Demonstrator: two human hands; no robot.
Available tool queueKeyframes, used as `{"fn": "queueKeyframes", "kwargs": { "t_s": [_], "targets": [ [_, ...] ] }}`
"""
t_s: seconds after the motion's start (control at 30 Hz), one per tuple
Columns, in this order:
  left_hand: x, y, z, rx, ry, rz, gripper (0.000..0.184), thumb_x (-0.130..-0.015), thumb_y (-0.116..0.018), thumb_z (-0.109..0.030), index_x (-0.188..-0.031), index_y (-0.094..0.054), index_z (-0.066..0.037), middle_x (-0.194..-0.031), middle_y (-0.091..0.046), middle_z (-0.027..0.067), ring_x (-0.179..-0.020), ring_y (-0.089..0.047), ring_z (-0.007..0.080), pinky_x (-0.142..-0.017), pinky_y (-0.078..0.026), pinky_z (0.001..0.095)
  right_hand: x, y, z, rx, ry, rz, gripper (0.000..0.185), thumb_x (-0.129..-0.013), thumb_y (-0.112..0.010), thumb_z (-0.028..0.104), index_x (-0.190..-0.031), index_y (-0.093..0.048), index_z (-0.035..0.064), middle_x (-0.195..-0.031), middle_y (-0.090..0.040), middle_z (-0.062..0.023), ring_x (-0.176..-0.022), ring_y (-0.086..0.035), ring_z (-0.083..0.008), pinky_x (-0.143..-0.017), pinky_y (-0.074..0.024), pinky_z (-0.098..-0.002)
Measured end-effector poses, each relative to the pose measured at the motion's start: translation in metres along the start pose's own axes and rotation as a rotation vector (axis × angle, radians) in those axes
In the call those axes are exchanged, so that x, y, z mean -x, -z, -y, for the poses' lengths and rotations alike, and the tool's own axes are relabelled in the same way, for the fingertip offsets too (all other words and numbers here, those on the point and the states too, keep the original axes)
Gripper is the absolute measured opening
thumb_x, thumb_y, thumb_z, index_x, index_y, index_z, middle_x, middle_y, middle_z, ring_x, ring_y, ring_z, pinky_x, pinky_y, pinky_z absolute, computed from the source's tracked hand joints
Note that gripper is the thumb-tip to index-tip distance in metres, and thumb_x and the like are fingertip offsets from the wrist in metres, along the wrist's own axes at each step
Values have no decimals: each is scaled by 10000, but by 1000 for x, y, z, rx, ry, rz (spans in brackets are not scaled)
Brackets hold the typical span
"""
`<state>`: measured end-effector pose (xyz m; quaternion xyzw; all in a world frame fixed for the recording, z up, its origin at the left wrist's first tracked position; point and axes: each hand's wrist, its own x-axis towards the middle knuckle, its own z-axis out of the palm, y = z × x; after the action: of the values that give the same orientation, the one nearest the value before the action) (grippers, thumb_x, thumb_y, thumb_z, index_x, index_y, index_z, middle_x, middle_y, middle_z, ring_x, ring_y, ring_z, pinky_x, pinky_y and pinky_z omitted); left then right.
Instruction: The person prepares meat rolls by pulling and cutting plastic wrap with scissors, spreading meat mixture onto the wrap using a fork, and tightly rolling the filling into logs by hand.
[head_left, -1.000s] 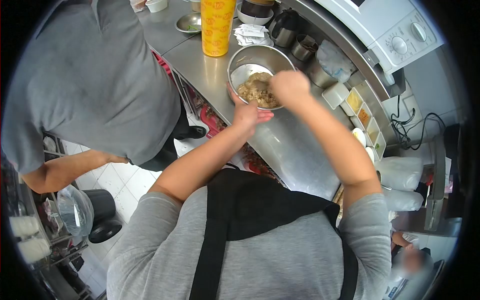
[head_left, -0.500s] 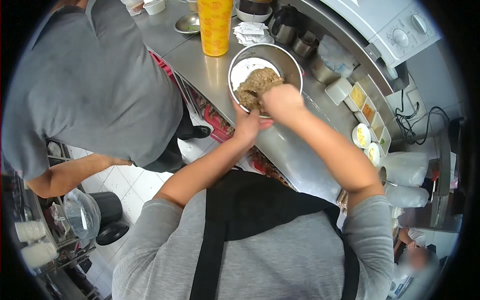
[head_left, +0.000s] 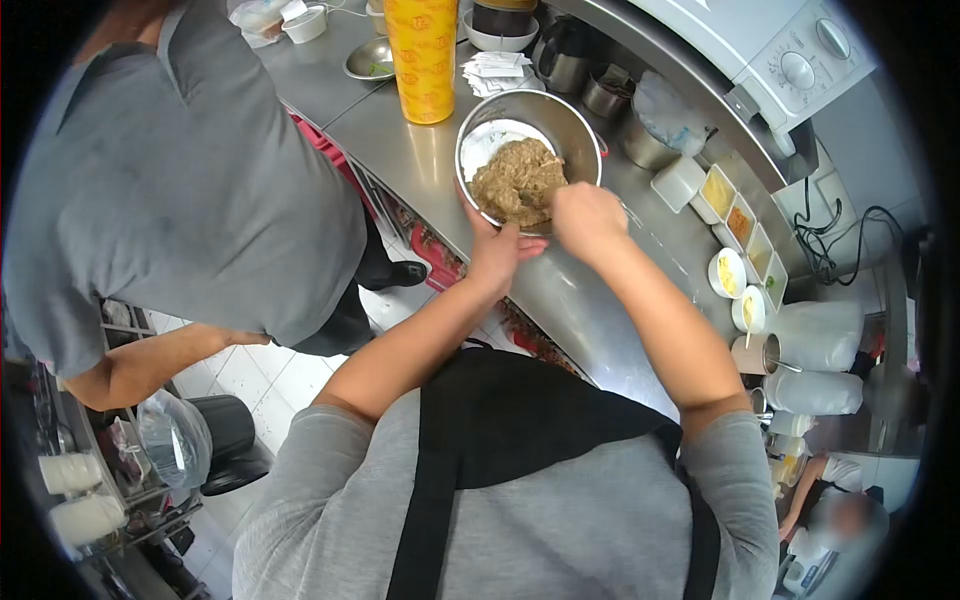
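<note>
A deep round metal pot (head_left: 585, 130) stands tilted at the edge of the steel counter, its opening facing me. Inside it lies a brown, lumpy, paste-like mixture (head_left: 515, 178), piled against the near wall. My left hand (head_left: 494, 250) grips the pot at its near left side, thumb by the rim and fingers spread against the outside. My right hand (head_left: 590, 222) is closed in a fist at the pot's near right rim. Whatever it holds runs into the mixture and is mostly hidden.
A tall yellow patterned cup (head_left: 424, 60) stands behind the pot, near a pile of white packets (head_left: 497, 72). Condiment trays (head_left: 738, 222) and small white bowls (head_left: 727, 273) line the right side. A co-worker in a grey shirt (head_left: 200, 190) stands close on the left.
My right hand has moved right and slightly down, from over the mixture to the pot's rim. The mixture's shape has shifted. My left hand keeps its grip on the pot.
</note>
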<state>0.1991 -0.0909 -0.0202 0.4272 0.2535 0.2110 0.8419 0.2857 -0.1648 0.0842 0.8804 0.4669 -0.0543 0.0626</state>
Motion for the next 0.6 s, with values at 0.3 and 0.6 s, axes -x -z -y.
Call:
{"fn": "queueKeyframes", "kwargs": {
  "t_s": [0.3,0.6],
  "targets": [
    [-1,5,4,3,-13,20,723,-927,-349,19,-1424,76,-288,-1290,-457,216,-863,-673,276,-690,-592,359,-27,-19,4,-73,-17,-67,214,-800,-547,133,-876,-729,49,-872,-701,-200,-825,-704,-327,-699,-571,-413],
    [-11,8,-14,-10,-3,13,644,-972,-368,-29,-1407,59,-238,-1245,-477,272,-873,-675,362,-704,-596,406,-6,-12,-39,-625,-28,-177,173,-830,-606,188,-952,-722,142,-920,-697,-141,-877,-668,-326,-772,-523,-414]
  ]
}}
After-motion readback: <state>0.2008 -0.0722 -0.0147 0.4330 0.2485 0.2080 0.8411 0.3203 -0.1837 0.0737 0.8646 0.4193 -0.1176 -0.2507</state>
